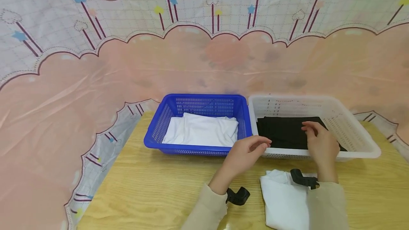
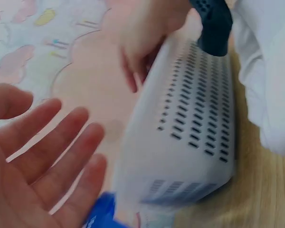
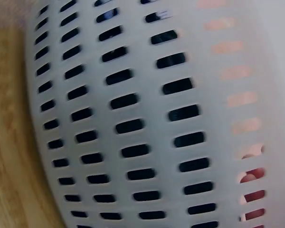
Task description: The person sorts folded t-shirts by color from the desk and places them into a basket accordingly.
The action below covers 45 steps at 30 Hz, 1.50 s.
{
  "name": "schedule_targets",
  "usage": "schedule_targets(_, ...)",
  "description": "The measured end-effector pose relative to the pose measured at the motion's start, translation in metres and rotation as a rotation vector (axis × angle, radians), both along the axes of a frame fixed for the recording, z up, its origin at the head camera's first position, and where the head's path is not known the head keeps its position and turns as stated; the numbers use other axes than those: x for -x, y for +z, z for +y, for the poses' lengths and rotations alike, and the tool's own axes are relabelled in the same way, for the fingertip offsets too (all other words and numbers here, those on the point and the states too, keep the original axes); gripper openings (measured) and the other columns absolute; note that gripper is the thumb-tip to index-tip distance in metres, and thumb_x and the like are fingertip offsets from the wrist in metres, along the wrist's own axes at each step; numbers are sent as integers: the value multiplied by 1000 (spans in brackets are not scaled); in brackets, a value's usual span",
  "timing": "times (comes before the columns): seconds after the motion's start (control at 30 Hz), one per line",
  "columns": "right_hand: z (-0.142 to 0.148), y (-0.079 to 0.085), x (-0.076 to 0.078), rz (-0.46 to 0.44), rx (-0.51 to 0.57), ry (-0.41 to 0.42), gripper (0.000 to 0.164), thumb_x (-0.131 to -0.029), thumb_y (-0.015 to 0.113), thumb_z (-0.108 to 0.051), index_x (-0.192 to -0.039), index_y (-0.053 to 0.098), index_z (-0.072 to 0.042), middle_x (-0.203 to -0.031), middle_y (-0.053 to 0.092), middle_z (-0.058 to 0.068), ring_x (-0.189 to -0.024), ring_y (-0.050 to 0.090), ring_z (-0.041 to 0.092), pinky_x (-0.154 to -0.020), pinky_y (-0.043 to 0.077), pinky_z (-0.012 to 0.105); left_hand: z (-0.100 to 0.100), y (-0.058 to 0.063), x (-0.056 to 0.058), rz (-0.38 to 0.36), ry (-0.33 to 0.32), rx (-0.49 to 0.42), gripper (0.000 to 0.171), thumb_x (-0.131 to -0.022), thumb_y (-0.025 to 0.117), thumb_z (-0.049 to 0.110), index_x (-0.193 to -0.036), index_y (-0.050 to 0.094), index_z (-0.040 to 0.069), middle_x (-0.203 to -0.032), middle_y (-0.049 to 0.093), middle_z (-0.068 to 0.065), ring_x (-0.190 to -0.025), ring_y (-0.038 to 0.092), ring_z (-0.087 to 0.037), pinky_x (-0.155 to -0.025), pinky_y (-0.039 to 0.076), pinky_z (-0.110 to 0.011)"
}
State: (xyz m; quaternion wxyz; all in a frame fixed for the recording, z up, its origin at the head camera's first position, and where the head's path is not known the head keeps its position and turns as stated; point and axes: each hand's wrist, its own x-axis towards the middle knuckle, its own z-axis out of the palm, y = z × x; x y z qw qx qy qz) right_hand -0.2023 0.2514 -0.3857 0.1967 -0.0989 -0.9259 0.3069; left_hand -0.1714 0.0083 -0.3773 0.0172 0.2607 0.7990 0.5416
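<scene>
Two hands [image 1: 244, 154] [image 1: 322, 145] by one white basket [image 1: 361, 154], one blue basket [image 1: 195, 148] alongside

White basket [image 1: 294, 107] common to high, downward head view, close wrist views

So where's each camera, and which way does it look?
Head: on the head, looking forward and down at the blue basket and white basket; left grip, right grip and sleeves show.
Left wrist: on that wrist, looking across the left grip's fingers at the white basket's outside; the right grip shows, blurred.
Right wrist: on that wrist, facing the white basket up close; perhaps fingers show through its holes.
Both wrist views share the white basket and table.
</scene>
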Motion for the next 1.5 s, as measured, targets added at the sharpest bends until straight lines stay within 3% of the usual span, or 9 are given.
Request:
schedule_targets(0.13, 5, 1, 2, 37, 84, 2, 29, -96, 39, -24, -114, 60, -16, -101, 63, 7, -88, 55, 18, -62, 32, 32, -12, 2, -6, -7, 14, 20, 28, -92, 45, 39, -109, 62, 25, -98, 61, 17, -86, 55, 2, -72, 45, -21)
schedule_targets(0.33, 10, 3, -1, 41, 284, -14, 33, -95, 40, -34, -116, 59, -18, -101, 61, -2, -88, 48, -3, -74, 34, 22, -22, 2, -17, -20, 59, 113, 27, -91, 45, 42, -107, 62, 28, -98, 61, 16, -87, 56, -1, -71, 45, -22)
schedule_targets(0.57, 12, 2, -4, 77, 342, 41, 32, -94, 43, -31, -116, 59, -13, -99, 61, -4, -90, 50, 0, -75, 35, 16, -30, -1, -23, -24, 71, 252, 34, -92, 42, 44, -118, 56, 27, -100, 60, 14, -85, 56, 0, -72, 45, -21)
schedule_targets(0.67, 10, 1, -3, 100, 344, 75, 31, -94, 44, -28, -115, 59, -11, -97, 62, -4, -89, 51, -1, -75, 36, 14, -37, -3, -23, -1, 92, 303, 32, -92, 43, 43, -115, 58, 27, -100, 60, 15, -88, 56, -1, -75, 45, -22)
schedule_targets(0.87, 8, 0, -11, 104, 444, 120, 30, -93, 47, -24, -115, 58, -7, -95, 62, -4, -86, 55, 2, -73, 39, 10, -48, -5, -24, 37, 48, 446, 31, -92, 43, 41, -111, 62, 24, -104, 60, 14, -96, 54, -5, -82, 43, -24)
schedule_targets(1.03, 18, 0, -25, 86, 542, 236, 30, -92, 48, -21, -117, 55, -7, -103, 59, -3, -86, 56, 4, -72, 43, 10, -54, -9, -24, -16, 2, 532, 34, -92, 44, 40, -115, 60, 20, -102, 61, 11, -96, 55, -7, -81, 43, -25)
schedule_targets(1.27, 43, 1, -45, 118, 890, 503, 30, -89, 51, -7, -118, 51, 1, -99, 61, 1, -85, 61, 8, -72, 47, 16, -59, -11, -24, -68, -56, 603, 36, -92, 43, 40, -121, 56, 21, -100, 61, 10, -92, 55, -7, -78, 43, -25)
schedule_targets(1.37, 50, -1, -55, 74, 882, 547, 34, -91, 49, -6, -125, 47, -5, -98, 63, -2, -83, 62, 8, -69, 48, 16, -58, -12, -25, -83, -53, 621, 36, -92, 43, 40, -120, 56, 21, -99, 61, 9, -91, 55, -7, -78, 43, -25)
schedule_targets(1.5, 57, -9, -72, -7, 825, 500, 36, -92, 48, -12, -128, 44, -9, -96, 64, -6, -83, 61, 5, -67, 47, 15, -56, -14, -25, -122, -73, 670, 39, -92, 43, 41, -121, 56, 20, -98, 61, 8, -90, 55, -6, -76, 43, -24)
